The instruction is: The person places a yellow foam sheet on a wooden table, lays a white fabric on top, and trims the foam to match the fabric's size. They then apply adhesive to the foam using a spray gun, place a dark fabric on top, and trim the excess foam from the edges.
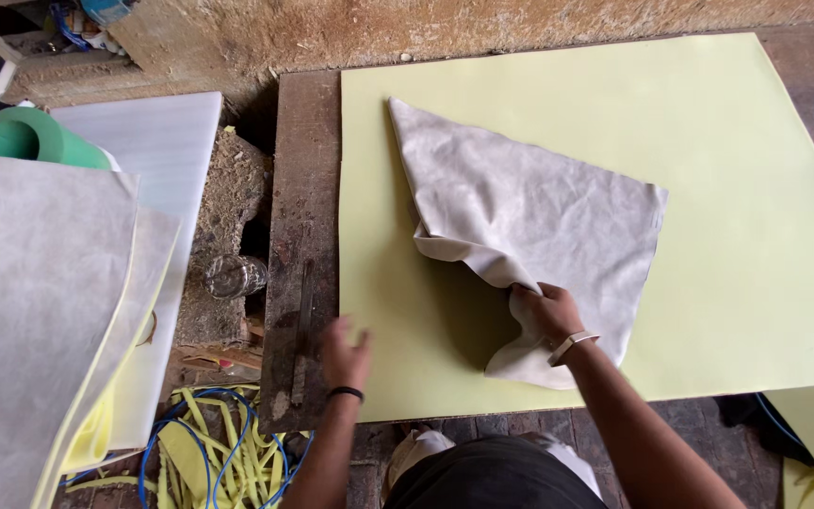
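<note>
Head view: right hand [544, 311] pinches the lower edge of a grey fabric piece [529, 212], fingers closed on a lifted fold. The fabric lies on a pale yellow foam sheet [746, 236] covering the dark wooden worktop [303, 188]. Left hand [344, 352], blurred, fingers spread and holding nothing, hovers over the sheet's left edge near a metal ruler [301, 330]. Glass jar [235, 276] sits left of the worktop; yellow offcut strips [209, 452] below.

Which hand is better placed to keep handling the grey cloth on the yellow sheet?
Right. The right hand already grips the grey cloth at its lower edge, while the left hand is open over the dark table edge, apart from the cloth.
</note>
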